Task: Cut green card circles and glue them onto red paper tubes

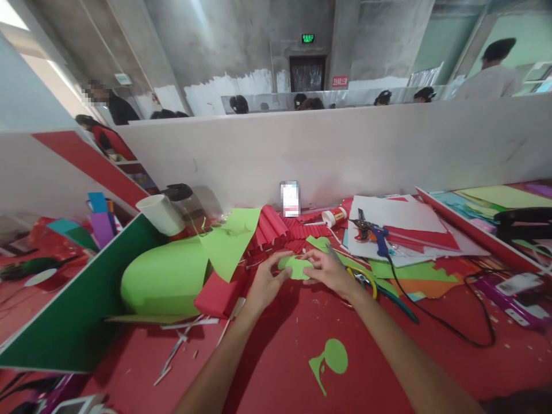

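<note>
Both my hands meet over the middle of the red table (pixel 276 351) on a small light-green paper cut-out (pixel 296 268). My left hand (pixel 266 280) pinches its left edge with thumb and fingers. My right hand (pixel 328 271) grips its right side, fingers curled over it. Scissors with yellow and green handles (pixel 366 279) lie just to the right of my right hand. A second green cut-out shape (pixel 330 359) lies flat on the table nearer to me, between my forearms.
A rolled green sheet (pixel 166 276) and folded red paper (pixel 221 293) lie to the left, pleated red paper (pixel 284 229) behind. A blue glue gun (pixel 379 238) with black cord, a glue bottle (pixel 334 217), white cup (pixel 160 214) and paper sheets sit around. People sit beyond the partition.
</note>
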{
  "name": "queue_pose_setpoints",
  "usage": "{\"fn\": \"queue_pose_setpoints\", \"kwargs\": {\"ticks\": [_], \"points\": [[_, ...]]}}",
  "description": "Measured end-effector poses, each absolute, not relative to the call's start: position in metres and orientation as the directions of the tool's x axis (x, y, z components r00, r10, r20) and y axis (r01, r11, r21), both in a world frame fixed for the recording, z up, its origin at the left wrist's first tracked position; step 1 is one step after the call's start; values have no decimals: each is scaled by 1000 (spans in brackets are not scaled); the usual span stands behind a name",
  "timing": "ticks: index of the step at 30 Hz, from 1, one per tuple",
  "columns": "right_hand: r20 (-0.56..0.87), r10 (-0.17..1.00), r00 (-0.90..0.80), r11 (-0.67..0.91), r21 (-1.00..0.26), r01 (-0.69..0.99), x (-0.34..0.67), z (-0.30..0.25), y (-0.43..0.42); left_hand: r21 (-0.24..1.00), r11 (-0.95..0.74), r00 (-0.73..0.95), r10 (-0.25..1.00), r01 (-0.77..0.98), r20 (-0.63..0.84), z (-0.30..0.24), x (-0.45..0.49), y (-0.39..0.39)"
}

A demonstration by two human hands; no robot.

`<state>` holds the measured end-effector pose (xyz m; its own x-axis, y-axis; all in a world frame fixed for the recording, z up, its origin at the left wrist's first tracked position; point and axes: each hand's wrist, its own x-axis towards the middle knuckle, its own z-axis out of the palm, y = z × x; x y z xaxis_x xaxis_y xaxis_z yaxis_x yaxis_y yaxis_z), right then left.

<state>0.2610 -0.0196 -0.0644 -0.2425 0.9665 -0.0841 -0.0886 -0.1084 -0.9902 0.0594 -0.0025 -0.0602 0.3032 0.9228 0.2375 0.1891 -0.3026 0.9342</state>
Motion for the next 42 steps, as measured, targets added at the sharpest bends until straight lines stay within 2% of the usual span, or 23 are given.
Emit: {"fn": "queue_pose_setpoints", "kwargs": {"ticks": [8,13,32,42], "points": [[-57,974,-217,-62,-998,-14,261,-68,-18,995,-77,236,970,59,61,-64,59,-1],[-46,976,-212,-44,-999,13,262,-70,-17,999,-38,267,963,33,28,-65,60,0],[-20,975,-221,12,-990,143,266,-75,-13,994,-92,287,955,57,72,-68,60,1],[60,970,-236,119,-963,242,265,-71,-14,968,-177,352,930,178,105,-72,61,0]]}}
